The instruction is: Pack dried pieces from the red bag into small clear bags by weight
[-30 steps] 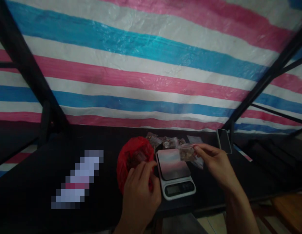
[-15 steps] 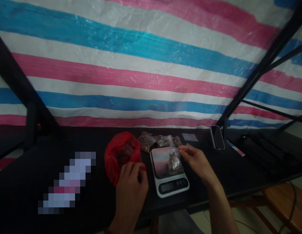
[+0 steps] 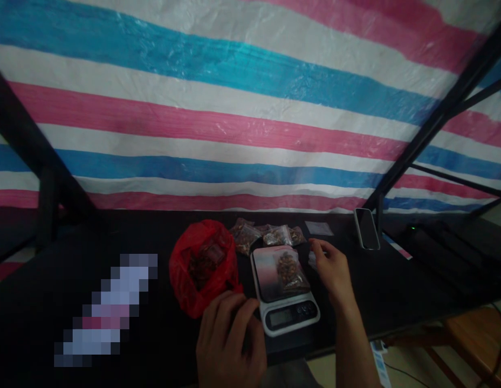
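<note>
A small clear zip bag [image 3: 290, 272] of brown dried pieces lies flat on the steel plate of a white digital kitchen scale [image 3: 270, 323]. My right hand [image 3: 333, 269] is just right of the scale, off the bag, its fingers loosely bent and holding nothing I can see. Some clear plastic [image 3: 312, 260] shows beneath that hand, partly covered. My left hand [image 3: 232, 337] hovers at the scale's front left corner, fingers half curled and apart, with nothing visible in it. Touching its far side or just beyond is an open red plastic bag [image 3: 179, 258] containing more brown pieces.
Several filled zip bags [image 3: 246, 237] lie behind the scale, with a flat clear bag [image 3: 320, 228] to their right. A phone [image 3: 366, 229] leans against a black frame post. Left on the black table [image 3: 153, 328] is a pixelated patch. A wooden stool [image 3: 477, 337] stands lower right.
My right hand has let go of the small bag's top and moved right; the bag now rests on the scale. My left hand has drawn back from the red bag toward me.
</note>
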Available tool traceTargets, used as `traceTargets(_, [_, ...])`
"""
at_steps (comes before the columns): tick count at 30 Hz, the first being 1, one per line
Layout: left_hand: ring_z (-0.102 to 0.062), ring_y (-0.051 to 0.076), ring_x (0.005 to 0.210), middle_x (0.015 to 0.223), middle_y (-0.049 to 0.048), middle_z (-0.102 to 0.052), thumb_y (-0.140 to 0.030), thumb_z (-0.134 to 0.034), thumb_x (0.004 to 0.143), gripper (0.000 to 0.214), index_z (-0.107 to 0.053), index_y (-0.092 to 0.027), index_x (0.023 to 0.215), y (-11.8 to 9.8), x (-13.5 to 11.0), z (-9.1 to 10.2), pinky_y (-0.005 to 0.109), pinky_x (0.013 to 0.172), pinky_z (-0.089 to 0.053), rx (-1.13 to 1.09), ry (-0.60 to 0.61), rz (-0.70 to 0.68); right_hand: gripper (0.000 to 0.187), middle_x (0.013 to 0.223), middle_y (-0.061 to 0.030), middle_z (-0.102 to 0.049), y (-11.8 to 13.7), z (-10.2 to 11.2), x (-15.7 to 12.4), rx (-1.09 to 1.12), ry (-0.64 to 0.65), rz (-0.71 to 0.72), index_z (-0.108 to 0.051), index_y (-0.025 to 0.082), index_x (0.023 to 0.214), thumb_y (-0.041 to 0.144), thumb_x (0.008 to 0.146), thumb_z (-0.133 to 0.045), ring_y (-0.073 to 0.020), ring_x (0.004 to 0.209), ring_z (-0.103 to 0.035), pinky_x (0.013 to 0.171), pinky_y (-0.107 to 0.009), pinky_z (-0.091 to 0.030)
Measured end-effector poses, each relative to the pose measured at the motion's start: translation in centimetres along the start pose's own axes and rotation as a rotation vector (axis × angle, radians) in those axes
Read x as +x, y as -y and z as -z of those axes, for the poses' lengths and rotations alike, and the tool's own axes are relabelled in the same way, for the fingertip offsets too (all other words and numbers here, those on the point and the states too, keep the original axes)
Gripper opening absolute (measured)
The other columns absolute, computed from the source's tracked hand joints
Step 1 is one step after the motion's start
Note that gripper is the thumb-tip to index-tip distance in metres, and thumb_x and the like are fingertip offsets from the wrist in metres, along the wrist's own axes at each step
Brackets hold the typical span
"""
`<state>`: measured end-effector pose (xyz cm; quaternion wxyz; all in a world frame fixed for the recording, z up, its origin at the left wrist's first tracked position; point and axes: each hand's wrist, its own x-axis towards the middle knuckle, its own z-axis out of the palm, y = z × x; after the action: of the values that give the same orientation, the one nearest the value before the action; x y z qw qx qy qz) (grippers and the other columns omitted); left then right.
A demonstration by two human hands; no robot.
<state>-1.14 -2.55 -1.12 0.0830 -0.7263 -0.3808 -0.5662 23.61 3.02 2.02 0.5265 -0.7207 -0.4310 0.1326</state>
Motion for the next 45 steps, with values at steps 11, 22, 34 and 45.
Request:
traceTargets(11, [-0.062, 0.016, 0.089, 0.094, 0.0031, -0.063, 0.006, -0.056, 0.091, 0.029, -0.063, -0.020, 0.102, 0.9, 0.3, 0.6, 0.031, 0.081, -0.053, -0.011, -0.019, 0.063, 0.042, 0.083, -0.0105, -0.083, -0.9, 0.0, 0.9, -0.052, 0.167, 0.006, -0.084, 0.019, 0.083, 0.056, 0.077, -0.066, -0.0267, 0.072, -0.070, 0.070, -0.036, -0.051])
traceTargets(22, [-0.061, 0.016, 0.090, 0.098, 0.0039, -0.062, 0.007, -0.060, 0.088, 0.030, -0.064, -0.019, 0.104, 1.8, -0.3, 0.9, 0.031, 0.081, -0.053, 0.012, 0.021, 0.018, 0.038, 0.090, -0.0106, -0.084, -1.4, -0.1, 1.3, -0.031, 0.258, -0.027, -0.085, 0.019, 0.085, 0.052, 0.079, -0.067, -0.0284, 0.083, -0.074, 0.076, -0.036, -0.053])
traceTargets(34, [-0.063, 0.019, 0.088, 0.093, 0.0030, -0.066, 0.004, -0.062, 0.087, 0.030, -0.066, -0.023, 0.100, 1.9, 0.2, 0.9, 0.035, 0.078, -0.054, 0.059, -0.014, 0.024, 0.035, 0.077, -0.0063, -0.080, -0.3, -0.3, 0.8, 0.051, 0.360, -0.045, -0.083, 0.020, 0.076, 0.053, 0.073, -0.074, -0.0239, 0.073, -0.069, 0.070, -0.034, -0.051])
traceTargets(45, [-0.062, 0.021, 0.091, 0.091, 0.0031, -0.067, 0.002, -0.063, 0.088, 0.029, -0.066, -0.025, 0.100, 1.9, 0.2, 0.9, 0.037, 0.081, -0.052, 0.068, 0.001, 0.006, 0.034, 0.080, -0.0062, -0.080, -0.4, -0.8, 0.7, 0.136, 0.393, -0.068, -0.084, 0.020, 0.081, 0.051, 0.075, -0.074, -0.0242, 0.075, -0.069, 0.065, -0.032, -0.051])
